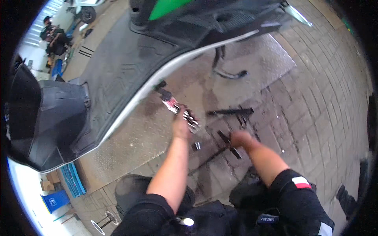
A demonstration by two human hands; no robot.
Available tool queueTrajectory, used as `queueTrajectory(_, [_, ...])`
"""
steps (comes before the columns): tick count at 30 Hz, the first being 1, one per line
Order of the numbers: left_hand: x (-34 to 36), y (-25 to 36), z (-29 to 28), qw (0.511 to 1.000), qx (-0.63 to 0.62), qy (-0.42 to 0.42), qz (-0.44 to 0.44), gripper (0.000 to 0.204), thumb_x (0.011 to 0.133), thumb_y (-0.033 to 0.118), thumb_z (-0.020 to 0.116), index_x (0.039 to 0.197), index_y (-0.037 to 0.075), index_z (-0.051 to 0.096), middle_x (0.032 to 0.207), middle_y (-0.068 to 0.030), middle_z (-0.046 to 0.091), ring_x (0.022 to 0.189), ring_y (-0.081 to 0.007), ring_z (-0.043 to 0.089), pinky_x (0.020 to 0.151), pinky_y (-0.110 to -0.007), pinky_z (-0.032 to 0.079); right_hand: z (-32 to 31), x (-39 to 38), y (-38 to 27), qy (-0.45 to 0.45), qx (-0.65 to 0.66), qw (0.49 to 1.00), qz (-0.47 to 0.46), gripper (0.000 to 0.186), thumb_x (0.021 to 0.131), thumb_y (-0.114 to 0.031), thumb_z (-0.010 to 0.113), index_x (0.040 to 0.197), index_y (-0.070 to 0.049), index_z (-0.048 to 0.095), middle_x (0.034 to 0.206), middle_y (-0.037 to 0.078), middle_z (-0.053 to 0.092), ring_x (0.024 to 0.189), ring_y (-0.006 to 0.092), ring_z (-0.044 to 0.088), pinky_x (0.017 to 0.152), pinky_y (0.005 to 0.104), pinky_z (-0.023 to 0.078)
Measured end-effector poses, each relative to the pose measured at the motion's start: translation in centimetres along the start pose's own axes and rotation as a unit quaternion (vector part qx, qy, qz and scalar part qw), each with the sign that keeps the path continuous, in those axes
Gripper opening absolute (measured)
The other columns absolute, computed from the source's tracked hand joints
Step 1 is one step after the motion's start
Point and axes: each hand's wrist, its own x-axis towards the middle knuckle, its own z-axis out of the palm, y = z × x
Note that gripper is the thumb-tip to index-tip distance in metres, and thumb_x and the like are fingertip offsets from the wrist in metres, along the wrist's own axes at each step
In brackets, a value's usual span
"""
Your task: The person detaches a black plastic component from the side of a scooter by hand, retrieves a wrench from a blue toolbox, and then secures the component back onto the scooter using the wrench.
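Observation:
My left hand (pixel 182 121) is closed around a long part with a black end, a red-and-white middle (pixel 170 103) and shiny metal near my fingers; I cannot make out its kind. It hangs beside the scooter's white-edged footboard (pixel 130 59). My right hand (pixel 242 139), blurred by motion, is closed on a short dark bar (pixel 236 153) low over the paving. Just beyond it lies a black bracket-like metal part (pixel 232 111). Between my hands, a small shiny metal cylinder (pixel 197 146) rests on the ground.
The scooter's grey-and-black body, with a green panel (pixel 167 8), spans the upper left. Under it lies a metal tread plate (pixel 271 59), and a black curved stand (pixel 230 74) reaches down. Far left are a blue bin (pixel 56 201), a blue rack (pixel 73 180) and another person (pixel 57 39).

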Motion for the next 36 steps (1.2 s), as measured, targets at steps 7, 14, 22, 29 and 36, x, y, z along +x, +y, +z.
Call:
queueTrajectory(7, [0.4, -2.0, 1.1, 0.995, -0.008, 0.069, 0.073, 0.033, 0.100, 0.045, 0.044, 0.096, 0.012, 0.047, 0.071, -0.0023, 0.052, 0.057, -0.0175, 0.055, 0.055, -0.034, 0.050, 4.2, 0.2, -3.1, 0.146, 0.177, 0.970, 0.081, 0.035, 0.097, -0.018, 0.035, 0.122, 0.000, 0.052, 0.118, 0.020, 0.063, 0.110, 0.0379, 0.061, 0.093, 0.0466, 0.050])
queueTrajectory(14, [-0.8, -0.4, 0.6, 0.996, 0.033, 0.073, 0.033, 0.027, 0.099, 0.036, 0.052, 0.100, 0.009, 0.050, 0.073, -0.0053, 0.056, 0.058, -0.0204, 0.061, 0.053, -0.038, 0.054, 3.7, 2.3, -0.6, 0.157, 0.206, 0.966, -0.001, 0.032, 0.091, -0.020, 0.048, 0.118, -0.002, 0.051, 0.113, 0.026, 0.063, 0.105, 0.0406, 0.062, 0.089, 0.0464, 0.050])
queueTrajectory(22, [-4.0, 6.5, -3.1, 0.966, 0.244, -0.015, -0.084, 0.042, 0.101, 0.041, 0.043, 0.121, 0.006, 0.054, 0.073, -0.0080, 0.060, 0.058, -0.0199, 0.062, 0.054, -0.037, 0.055, -10.8, -6.5, 3.8, 0.089, 0.150, 0.981, -0.090, 0.028, 0.087, -0.026, 0.063, 0.097, 0.000, 0.063, 0.092, 0.021, 0.067, 0.082, 0.0338, 0.066, 0.069, 0.0449, 0.050])
queueTrajectory(29, [-3.5, 7.3, -3.1, 0.956, 0.257, -0.022, -0.140, 0.028, 0.098, 0.026, 0.050, 0.114, 0.003, 0.052, 0.081, -0.0110, 0.062, 0.061, -0.0248, 0.065, 0.055, -0.040, 0.058, -16.9, -22.2, 2.5, 0.410, 0.239, 0.880, -0.027, 0.029, 0.088, -0.022, 0.066, 0.102, 0.003, 0.062, 0.085, 0.020, 0.068, 0.081, 0.0283, 0.065, 0.074, 0.0381, 0.050])
queueTrajectory(36, [-3.5, 6.3, -3.1, 0.962, 0.254, -0.025, -0.100, 0.019, 0.091, 0.012, 0.057, 0.106, 0.003, 0.049, 0.078, -0.0088, 0.059, 0.059, -0.0236, 0.064, 0.054, -0.036, 0.056, -17.8, -24.9, 2.2, 0.436, 0.553, 0.704, -0.090, 0.017, 0.087, -0.016, 0.068, 0.091, 0.000, 0.064, 0.063, -0.004, 0.050, 0.047, 0.0054, 0.041, 0.043, 0.0238, 0.029])
